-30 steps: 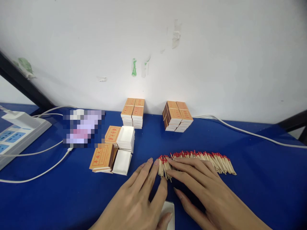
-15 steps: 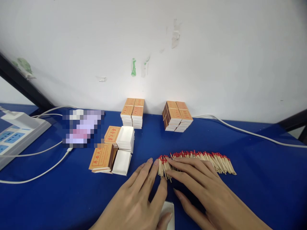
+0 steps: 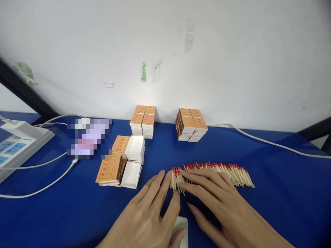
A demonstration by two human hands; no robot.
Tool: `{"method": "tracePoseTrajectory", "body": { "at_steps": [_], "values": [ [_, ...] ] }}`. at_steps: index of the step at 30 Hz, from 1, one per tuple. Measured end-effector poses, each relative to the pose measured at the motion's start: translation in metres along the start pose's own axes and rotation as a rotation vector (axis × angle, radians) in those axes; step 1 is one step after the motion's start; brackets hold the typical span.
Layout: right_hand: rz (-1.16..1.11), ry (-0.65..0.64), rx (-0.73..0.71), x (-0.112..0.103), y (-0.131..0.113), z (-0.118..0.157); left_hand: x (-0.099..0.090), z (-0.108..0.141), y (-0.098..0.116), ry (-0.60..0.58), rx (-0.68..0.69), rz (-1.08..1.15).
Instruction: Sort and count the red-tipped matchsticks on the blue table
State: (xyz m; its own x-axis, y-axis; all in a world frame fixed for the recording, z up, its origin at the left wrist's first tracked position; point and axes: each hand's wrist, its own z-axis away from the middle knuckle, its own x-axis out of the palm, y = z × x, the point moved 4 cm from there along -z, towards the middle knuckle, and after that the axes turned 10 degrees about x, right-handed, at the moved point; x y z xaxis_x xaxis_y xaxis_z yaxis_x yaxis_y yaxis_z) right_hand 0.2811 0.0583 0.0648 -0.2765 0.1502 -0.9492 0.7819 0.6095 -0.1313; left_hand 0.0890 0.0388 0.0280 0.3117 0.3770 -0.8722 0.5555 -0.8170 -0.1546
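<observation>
A long row of red-tipped matches point(image 3: 239, 176) lies on the blue table. A small bunch of matches point(image 3: 177, 181) at its left end sits between my two hands. My left hand point(image 3: 148, 210) is open, its fingertips stretched along the left side of this bunch. The thumb overlaps a white matchbox tray point(image 3: 184, 225) at the bottom edge, mostly hidden by the hand. Spread over the row, my right hand point(image 3: 219, 199) is open, with its fingertips touching the matches at the right side of the bunch.
Left of my hands are orange matchbox sleeves point(image 3: 110, 168) and white inner trays point(image 3: 131, 175). Two stacks of matchboxes, one left point(image 3: 142, 120) and one right point(image 3: 191, 124), stand by the wall. Farther left are a blurred phone point(image 3: 90, 137), white cables and a power strip point(image 3: 23, 148).
</observation>
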Motion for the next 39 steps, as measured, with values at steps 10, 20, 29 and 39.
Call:
{"method": "tracePoseTrajectory", "body": {
  "at_steps": [10,20,29,39],
  "values": [
    [0.004,-0.002,0.004,0.0028,0.0005,0.0026,-0.0003,0.0005,0.0000,-0.006,-0.002,0.008],
    [-0.015,-0.017,0.021,0.0041,0.0016,0.0028,0.0027,0.0022,0.0000,-0.019,-0.005,0.020],
    [0.016,-0.049,0.013,0.0029,0.0016,0.0031,-0.0005,-0.0006,-0.0004,-0.015,-0.002,0.017],
    [-0.002,-0.046,0.023,0.0059,0.0022,0.0060,0.0013,0.0020,0.0012,0.012,-0.028,0.040]
  ]
}}
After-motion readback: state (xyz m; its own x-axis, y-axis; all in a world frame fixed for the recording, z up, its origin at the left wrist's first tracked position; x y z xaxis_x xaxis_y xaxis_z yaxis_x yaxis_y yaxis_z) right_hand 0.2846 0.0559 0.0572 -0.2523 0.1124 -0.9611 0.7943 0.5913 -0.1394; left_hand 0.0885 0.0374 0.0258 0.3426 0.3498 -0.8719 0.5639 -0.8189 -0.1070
